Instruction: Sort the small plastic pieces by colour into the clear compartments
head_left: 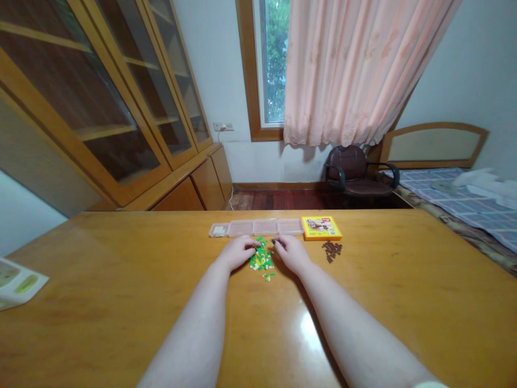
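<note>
Far side of the table (121,302), my left hand (237,253) curls at the left edge of the green-white-yellow piece pile (262,262), my right hand (293,252) curls just right of it, can't tell if either pinches anything, likely picking through pieces, next pick needing fine fingertip control.

Bare forearms (196,328) angled inward, left hand (237,252) and right hand (292,253) close but apart, fingers (251,243) bent

Two hands (237,253) (293,252); four clear trays (265,227); one yellow box (322,234); one mixed-colour pile (262,260); one brown pile (332,250).
</note>
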